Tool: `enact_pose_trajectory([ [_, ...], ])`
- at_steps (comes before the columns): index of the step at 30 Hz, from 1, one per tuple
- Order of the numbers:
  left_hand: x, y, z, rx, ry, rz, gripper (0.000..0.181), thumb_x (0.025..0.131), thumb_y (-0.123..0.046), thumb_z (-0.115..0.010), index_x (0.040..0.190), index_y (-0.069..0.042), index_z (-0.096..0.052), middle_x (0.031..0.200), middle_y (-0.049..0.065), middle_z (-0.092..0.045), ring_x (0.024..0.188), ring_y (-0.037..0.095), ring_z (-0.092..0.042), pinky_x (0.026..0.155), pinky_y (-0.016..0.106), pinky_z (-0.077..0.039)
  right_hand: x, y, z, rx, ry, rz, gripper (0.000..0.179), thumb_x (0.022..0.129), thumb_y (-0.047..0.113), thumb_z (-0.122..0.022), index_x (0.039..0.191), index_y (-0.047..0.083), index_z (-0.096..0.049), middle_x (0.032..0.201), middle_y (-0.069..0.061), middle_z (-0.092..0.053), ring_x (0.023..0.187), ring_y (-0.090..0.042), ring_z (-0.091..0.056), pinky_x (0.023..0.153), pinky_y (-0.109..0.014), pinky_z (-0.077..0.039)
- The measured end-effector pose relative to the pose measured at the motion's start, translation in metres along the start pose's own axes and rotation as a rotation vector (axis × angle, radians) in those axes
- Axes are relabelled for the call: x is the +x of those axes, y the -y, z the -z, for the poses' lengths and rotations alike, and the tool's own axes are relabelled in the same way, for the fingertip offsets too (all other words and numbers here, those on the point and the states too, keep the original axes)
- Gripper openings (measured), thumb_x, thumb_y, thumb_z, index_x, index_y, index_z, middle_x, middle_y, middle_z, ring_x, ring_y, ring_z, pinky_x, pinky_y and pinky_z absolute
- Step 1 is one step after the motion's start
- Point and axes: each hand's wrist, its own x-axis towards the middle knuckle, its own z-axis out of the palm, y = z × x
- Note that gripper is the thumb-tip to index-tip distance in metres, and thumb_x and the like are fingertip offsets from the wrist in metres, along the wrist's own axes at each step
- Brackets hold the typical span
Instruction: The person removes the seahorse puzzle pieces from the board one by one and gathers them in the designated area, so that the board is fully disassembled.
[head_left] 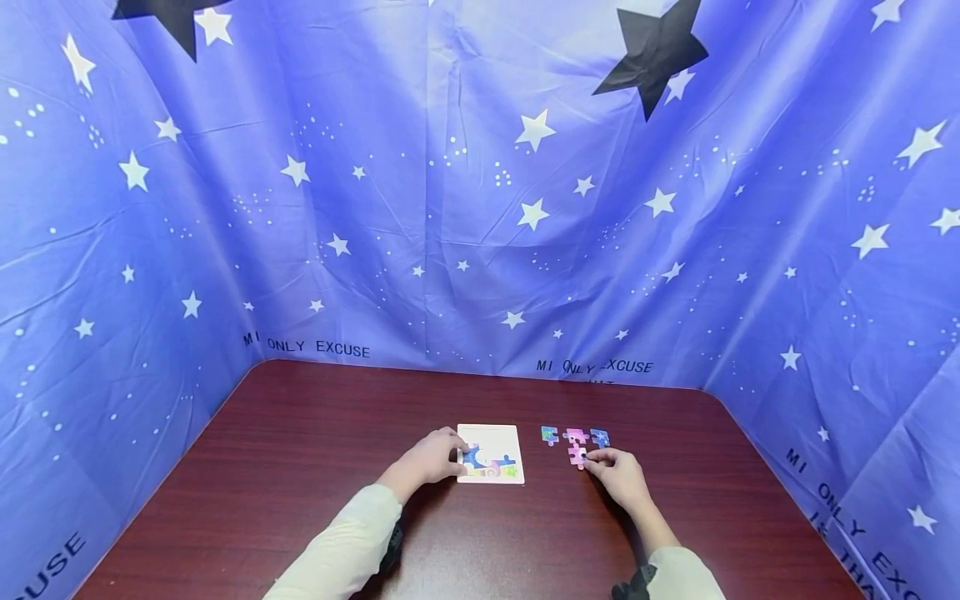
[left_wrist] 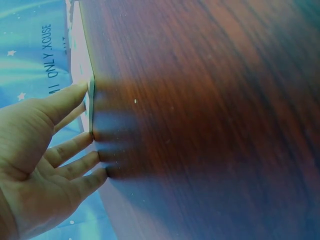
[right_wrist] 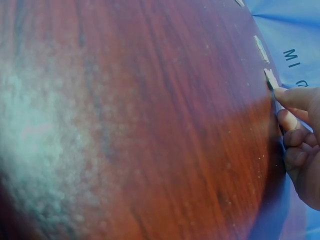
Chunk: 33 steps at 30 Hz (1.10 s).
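Note:
A square puzzle board [head_left: 487, 432] with a pale frame lies on the table, its lower part filled with blue, pink and green pieces. My left hand [head_left: 435, 457] rests at the board's left side. In the left wrist view, the left thumb [left_wrist: 70, 100] touches the board's edge and the fingers are nearly straight. To the right of the board, my right hand [head_left: 621, 477] pinches a pink puzzle piece [head_left: 576, 455] at its right side, low over the table. The right wrist view shows curled fingers beside that piece [right_wrist: 271, 78], partly covering it.
Just beyond the held piece lie another pink piece [head_left: 576, 435] and a blue one [head_left: 600, 437]. A blue-green piece [head_left: 550, 434] lies nearer the board. Blue star-printed cloth [head_left: 450, 208] hangs behind and beside the dark red wooden table [head_left: 315, 433].

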Motion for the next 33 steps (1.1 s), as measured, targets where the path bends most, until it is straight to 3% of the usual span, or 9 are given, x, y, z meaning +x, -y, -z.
enact_pose_trajectory([
  [11,-0.0009,-0.0004,0.0007,-0.007,-0.003,-0.004,0.032,0.078,-0.02,-0.073,0.107,-0.006,-0.069,0.111,0.01,-0.06,0.108,0.028,-0.055,0.096,0.037,-0.045,-0.0019,0.0015,0.0013,-0.054,0.002,0.013,0.013,0.08,0.017,-0.071,0.086,0.006,-0.072,0.084,-0.008,-0.07,0.072,-0.013,-0.053,0.068,-0.028,-0.042],
  [33,-0.0014,-0.0011,0.0015,-0.016,-0.004,-0.005,0.031,0.079,-0.019,-0.073,0.106,-0.006,-0.068,0.112,0.011,-0.059,0.109,0.029,-0.055,0.097,0.038,-0.044,-0.0006,0.0021,0.0019,-0.067,0.022,-0.005,0.017,0.08,0.017,-0.071,0.09,0.004,-0.072,0.074,-0.003,-0.064,0.069,-0.013,-0.05,0.065,-0.027,-0.04],
])
